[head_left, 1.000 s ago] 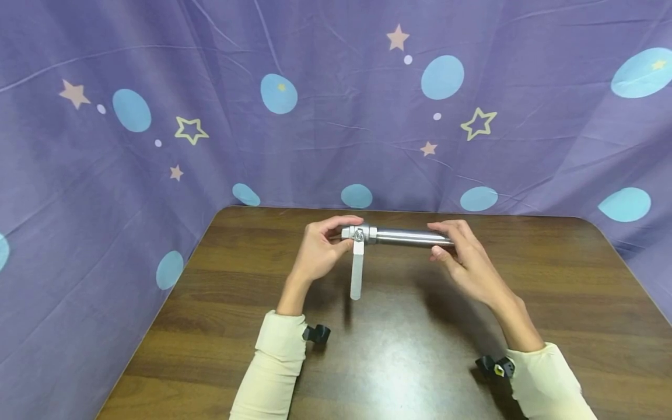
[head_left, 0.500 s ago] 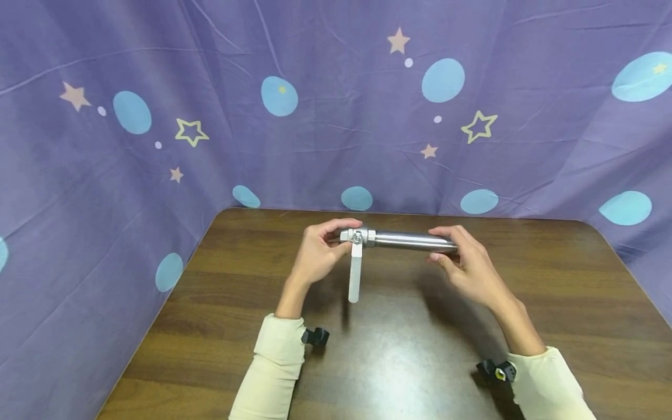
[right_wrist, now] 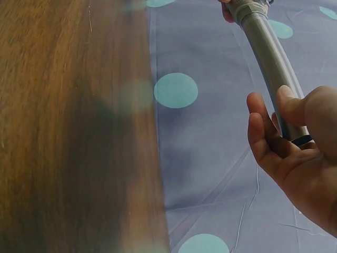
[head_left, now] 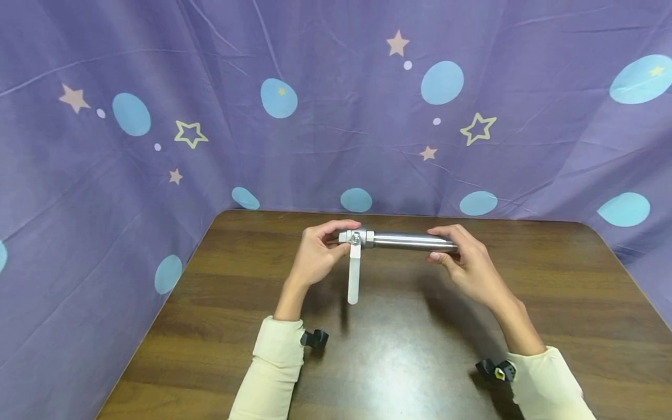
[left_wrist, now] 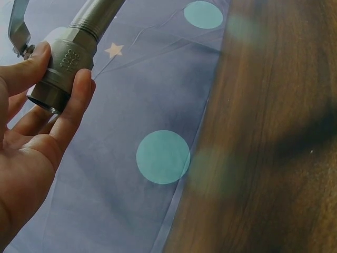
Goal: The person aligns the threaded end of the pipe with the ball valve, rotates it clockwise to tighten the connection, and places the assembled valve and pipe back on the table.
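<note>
A silver ball valve is joined to a steel pipe, the two held level above the table. My left hand grips the valve body between thumb and fingers. In the left wrist view, raised lettering shows on the valve body, and its open threaded end faces the palm. The valve's lever handle points toward me. At the pipe's right end my right hand holds it, thumb on the near side and fingers beyond. Threads show where the pipe enters the valve.
Below lies a brown wood-grain table with rounded far corners. A purple curtain with stars and blue dots hangs along its back and sides. A black wrist mount sits at the left cuff, another mount at the right.
My right fingers have closed around the pipe's end, where they were more spread a second ago. The valve and pipe sit slightly lower in the head view, which has shifted a little too.
</note>
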Demonstrator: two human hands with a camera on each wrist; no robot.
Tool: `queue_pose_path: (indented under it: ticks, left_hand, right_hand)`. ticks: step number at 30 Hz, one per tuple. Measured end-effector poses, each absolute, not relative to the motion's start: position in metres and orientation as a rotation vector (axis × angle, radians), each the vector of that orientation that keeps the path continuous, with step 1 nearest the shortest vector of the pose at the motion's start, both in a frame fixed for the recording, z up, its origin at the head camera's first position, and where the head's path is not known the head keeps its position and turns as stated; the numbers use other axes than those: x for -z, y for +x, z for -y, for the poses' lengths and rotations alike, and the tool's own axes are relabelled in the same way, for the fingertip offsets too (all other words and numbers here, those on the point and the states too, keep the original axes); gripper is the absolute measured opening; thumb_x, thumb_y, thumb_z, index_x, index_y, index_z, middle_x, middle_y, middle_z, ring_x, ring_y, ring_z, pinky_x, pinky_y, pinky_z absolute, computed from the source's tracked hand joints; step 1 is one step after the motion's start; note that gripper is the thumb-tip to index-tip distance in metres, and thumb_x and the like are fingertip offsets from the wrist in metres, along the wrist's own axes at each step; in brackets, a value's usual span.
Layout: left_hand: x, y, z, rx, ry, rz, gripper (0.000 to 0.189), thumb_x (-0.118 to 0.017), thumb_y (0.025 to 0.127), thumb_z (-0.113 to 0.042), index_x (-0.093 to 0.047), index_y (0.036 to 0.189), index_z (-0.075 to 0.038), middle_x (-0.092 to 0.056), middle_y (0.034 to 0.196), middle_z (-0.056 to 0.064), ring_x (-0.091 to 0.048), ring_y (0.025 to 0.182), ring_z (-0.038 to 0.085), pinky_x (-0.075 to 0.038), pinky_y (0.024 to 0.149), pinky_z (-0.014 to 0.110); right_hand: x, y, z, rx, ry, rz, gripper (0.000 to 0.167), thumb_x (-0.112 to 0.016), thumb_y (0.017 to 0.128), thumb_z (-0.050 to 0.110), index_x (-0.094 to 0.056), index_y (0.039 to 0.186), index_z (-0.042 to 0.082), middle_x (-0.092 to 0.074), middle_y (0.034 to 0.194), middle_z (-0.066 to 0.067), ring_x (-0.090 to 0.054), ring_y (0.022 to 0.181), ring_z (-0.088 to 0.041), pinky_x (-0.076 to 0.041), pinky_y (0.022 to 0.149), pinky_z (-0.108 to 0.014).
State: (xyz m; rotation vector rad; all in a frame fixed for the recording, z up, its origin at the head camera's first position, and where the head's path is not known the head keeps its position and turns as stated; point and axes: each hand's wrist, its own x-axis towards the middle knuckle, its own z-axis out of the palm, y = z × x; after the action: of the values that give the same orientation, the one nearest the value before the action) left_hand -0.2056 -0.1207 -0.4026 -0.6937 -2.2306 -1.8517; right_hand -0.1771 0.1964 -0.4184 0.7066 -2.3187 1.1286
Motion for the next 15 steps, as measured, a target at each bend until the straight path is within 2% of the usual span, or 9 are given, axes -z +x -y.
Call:
queue_pose_path:
  ticks: [6, 12, 15]
  left_hand:
    - [0.4032, -0.2047, 0.1211, 1.847, -0.705, 2.216, 0.043, -0.070, 0.083, 0.019, -0.076, 0.123, 0.004, -0.079, 0.117, 0.026, -0.072, 0.093, 0.008, -0.068, 0.089, 0.038]
    - [0.4032, -0.2047, 0.1217, 1.838, -0.713, 2.214, 0.043, -0.070, 0.083, 0.019, -0.076, 0.123, 0.004, -0.079, 0.116, 0.026, -0.072, 0.093, 0.012, -0.068, 0.088, 0.042]
    - [0.4026, -0.2047, 0.1215, 1.834, -0.710, 2.222, 0.043, -0.070, 0.083, 0.019, -0.076, 0.123, 0.004, -0.079, 0.118, 0.025, -0.073, 0.094, 0.015, -0.068, 0.088, 0.039]
  right_hand:
    - [0.4178, -0.1761, -0.1961, -1.161, 0.720, 2.308, 0.047, -0.082, 0.084, -0.010, -0.069, 0.128, 0.000, -0.073, 0.112, -0.007, -0.064, 0.091, 0.001, -0.051, 0.072, -0.006]
    - [0.4180, -0.1756, -0.1956, -1.226, 0.731, 2.297, 0.047, -0.079, 0.087, -0.010, -0.070, 0.131, 0.002, -0.072, 0.111, -0.007, -0.069, 0.088, 0.004, -0.057, 0.073, -0.008]
    - [0.4183, -0.1758, -0.1958, -1.250, 0.737, 2.296, 0.047, -0.077, 0.088, -0.011, -0.069, 0.132, 0.003, -0.072, 0.111, -0.007, -0.071, 0.086, 0.003, -0.058, 0.073, -0.009]
